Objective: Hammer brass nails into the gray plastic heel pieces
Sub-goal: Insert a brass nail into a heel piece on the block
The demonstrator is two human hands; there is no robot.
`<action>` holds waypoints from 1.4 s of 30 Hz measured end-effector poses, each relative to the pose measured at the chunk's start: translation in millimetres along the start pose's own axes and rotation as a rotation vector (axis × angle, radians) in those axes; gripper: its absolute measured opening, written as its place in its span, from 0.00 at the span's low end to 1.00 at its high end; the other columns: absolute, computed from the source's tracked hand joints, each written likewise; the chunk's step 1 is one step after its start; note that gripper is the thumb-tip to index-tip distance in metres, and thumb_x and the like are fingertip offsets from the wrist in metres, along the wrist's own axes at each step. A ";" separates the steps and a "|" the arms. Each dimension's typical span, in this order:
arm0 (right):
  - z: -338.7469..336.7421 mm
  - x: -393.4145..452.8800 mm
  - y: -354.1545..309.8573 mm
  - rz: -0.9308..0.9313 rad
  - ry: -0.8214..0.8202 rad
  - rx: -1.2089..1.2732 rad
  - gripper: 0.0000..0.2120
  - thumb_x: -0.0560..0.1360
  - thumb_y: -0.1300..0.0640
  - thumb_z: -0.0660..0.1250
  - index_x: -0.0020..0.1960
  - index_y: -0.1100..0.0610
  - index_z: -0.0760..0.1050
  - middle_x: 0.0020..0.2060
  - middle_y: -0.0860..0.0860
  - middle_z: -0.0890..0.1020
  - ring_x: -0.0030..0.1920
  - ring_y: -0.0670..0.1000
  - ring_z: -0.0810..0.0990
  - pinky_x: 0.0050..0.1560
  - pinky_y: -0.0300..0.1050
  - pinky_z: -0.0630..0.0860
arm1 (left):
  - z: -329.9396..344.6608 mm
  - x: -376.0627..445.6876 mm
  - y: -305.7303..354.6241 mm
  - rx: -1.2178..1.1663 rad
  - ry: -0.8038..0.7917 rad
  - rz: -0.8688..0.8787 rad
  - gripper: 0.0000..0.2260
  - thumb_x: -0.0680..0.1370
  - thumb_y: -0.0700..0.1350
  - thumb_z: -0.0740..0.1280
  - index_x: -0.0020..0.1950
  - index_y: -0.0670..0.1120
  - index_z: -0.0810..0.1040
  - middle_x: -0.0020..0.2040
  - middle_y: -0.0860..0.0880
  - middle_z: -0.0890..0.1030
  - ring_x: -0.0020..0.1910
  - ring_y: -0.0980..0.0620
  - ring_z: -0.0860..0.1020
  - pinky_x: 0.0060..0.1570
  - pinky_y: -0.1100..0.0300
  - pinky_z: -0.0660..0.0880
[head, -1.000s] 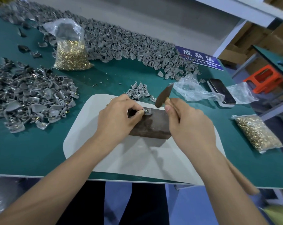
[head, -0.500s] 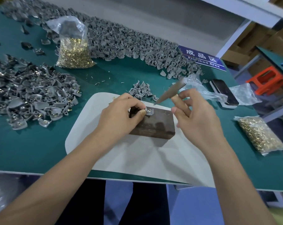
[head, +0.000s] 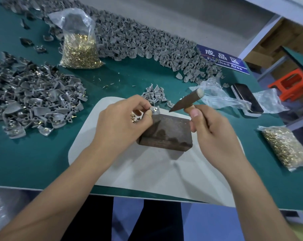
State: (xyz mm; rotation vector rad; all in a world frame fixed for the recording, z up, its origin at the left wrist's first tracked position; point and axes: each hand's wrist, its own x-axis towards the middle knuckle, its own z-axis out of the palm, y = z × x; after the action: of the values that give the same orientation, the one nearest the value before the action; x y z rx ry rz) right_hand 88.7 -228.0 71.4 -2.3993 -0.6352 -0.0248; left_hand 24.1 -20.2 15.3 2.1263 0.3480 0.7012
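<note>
My left hand (head: 120,126) pinches a gray heel piece (head: 155,110) at the far left corner of a dark metal block (head: 168,134). A few loose brass nails (head: 134,117) show under its fingers. My right hand (head: 210,129) grips the handle of a small hammer (head: 186,101); the hammer head is raised just right of the heel piece, its pointed end aimed at it. The block sits on a white mat (head: 147,173).
Gray heel pieces lie in a heap at the left (head: 30,105), a small cluster (head: 155,95) beyond the mat, and a long pile (head: 138,40) at the back. Bags of brass nails stand at back left (head: 79,49) and right (head: 286,146). A phone (head: 247,100) lies on plastic wrap.
The hammer rose from near the block, then came back down toward the heel piece. My left hand lifted the piece slightly at the block's corner.
</note>
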 end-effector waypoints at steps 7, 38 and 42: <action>1.9 -1.5 4.2 -0.021 -0.043 0.036 0.14 0.86 0.46 0.57 0.43 0.41 0.74 0.37 0.43 0.80 0.34 0.43 0.75 0.36 0.43 0.66 | 2.0 -2.9 -2.0 -0.189 -0.101 0.023 0.06 0.72 0.44 0.73 0.44 0.54 0.79 0.40 0.58 0.80 0.38 0.57 0.77 0.37 0.69 0.71; 12.3 -17.3 -1.3 -0.062 0.030 -0.014 0.13 0.84 0.41 0.52 0.55 0.42 0.74 0.32 0.48 0.77 0.36 0.54 0.77 0.38 0.58 0.75 | 0.8 19.0 -8.5 -0.039 -0.336 0.245 0.09 0.76 0.39 0.73 0.50 0.52 0.84 0.46 0.59 0.83 0.46 0.64 0.79 0.50 0.74 0.71; 11.8 -15.5 -4.3 -0.036 -0.010 -0.068 0.15 0.86 0.42 0.51 0.56 0.44 0.75 0.34 0.48 0.79 0.37 0.54 0.78 0.39 0.57 0.75 | 1.2 18.9 -9.0 -0.037 -0.336 0.254 0.09 0.76 0.38 0.73 0.50 0.52 0.84 0.45 0.61 0.82 0.46 0.66 0.78 0.49 0.76 0.70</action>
State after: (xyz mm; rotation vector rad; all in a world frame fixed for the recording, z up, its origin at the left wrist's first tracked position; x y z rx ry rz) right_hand 71.5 -224.8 61.9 -2.4550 -0.6922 -0.0498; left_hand 40.0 -6.6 14.3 2.2267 -0.1175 0.4726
